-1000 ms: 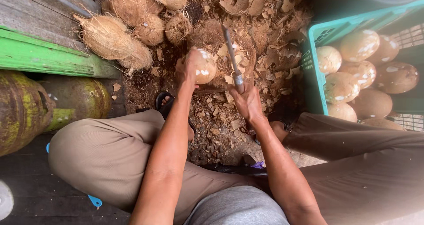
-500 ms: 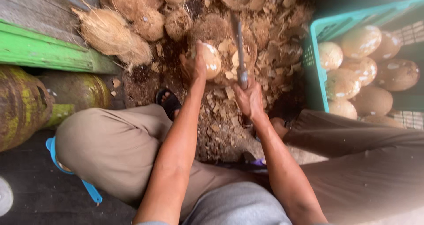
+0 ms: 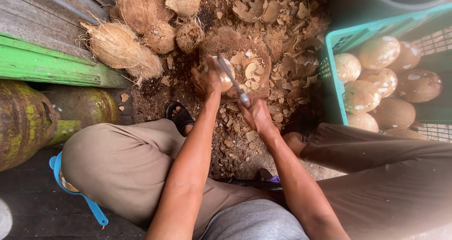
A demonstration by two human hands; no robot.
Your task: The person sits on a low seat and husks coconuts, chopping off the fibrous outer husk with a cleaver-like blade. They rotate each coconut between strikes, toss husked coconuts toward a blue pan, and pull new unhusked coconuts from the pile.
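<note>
Nearest me, person's right hand (image 3: 256, 115) is closed tight round the handle of a knife (image 3: 231, 79), blade angled up-left onto the coconut (image 3: 225, 75); left hand (image 3: 206, 80) cups that pale, half-peeled nut w/ fingers wrapped round its left side, over the chopping stump (image 3: 240, 65). To do it well, I'd say: short shallow cuts, blade away from the left fingers, turn nut btwn strokes. Beyond: husked coconuts (image 3: 141, 28), far right a green crate (image 3: 334, 65) w/ peeled ones.
</note>
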